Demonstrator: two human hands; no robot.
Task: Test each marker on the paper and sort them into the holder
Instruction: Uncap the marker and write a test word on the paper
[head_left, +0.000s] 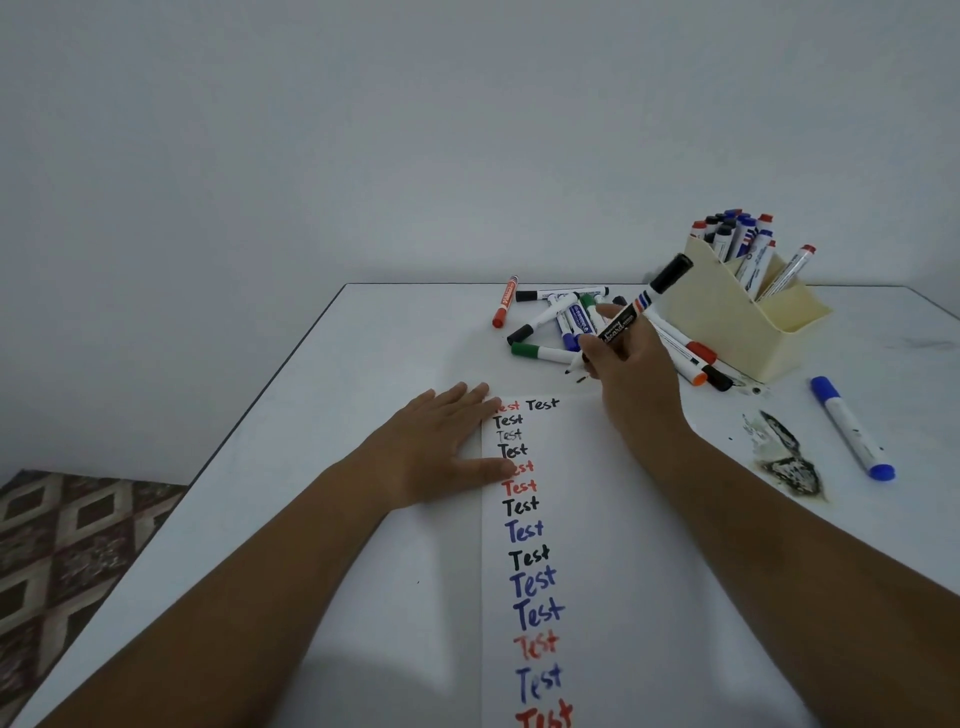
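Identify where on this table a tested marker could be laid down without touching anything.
Free: the table left of the left hand, and the strip between the paper and the blue marker, avoiding the ink smudge. Crowded: between the marker pile and the holder.

Loose markers (558, 322) lie behind the paper (597, 519), left of the holder (727, 327).

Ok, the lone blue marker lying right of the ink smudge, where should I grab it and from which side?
Pinch the blue marker across its white mid-barrel, coming straight down from above. It lies flat on the table, alone, with bare surface along both long sides for fingers. Your right hand holds the black marker; free it first.
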